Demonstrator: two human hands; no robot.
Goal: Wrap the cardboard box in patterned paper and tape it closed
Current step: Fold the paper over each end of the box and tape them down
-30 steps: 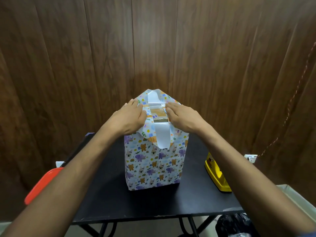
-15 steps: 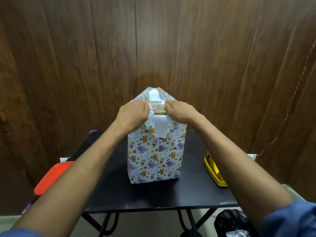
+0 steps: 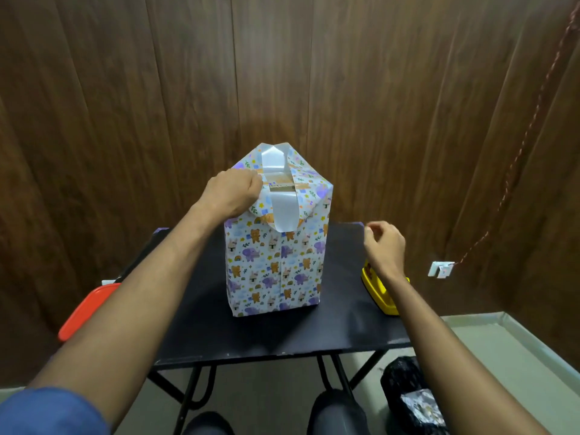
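Wrapped box [image 3: 276, 259] is standing upright mid-table [image 3: 282, 334], sides covered, top flaps gaping over bare cardboard; left hand [image 3: 232, 193] is pressing a flap down, fingers curled, while right hand [image 3: 384, 246] is hovering loosely curled, holding nothing, above the yellow dispenser [image 3: 381, 290]; taping is looking unfinished

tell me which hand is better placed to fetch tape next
Right. The right hand is free, hovering above the yellow object at the table edge, while the left hand holds the paper flaps down.
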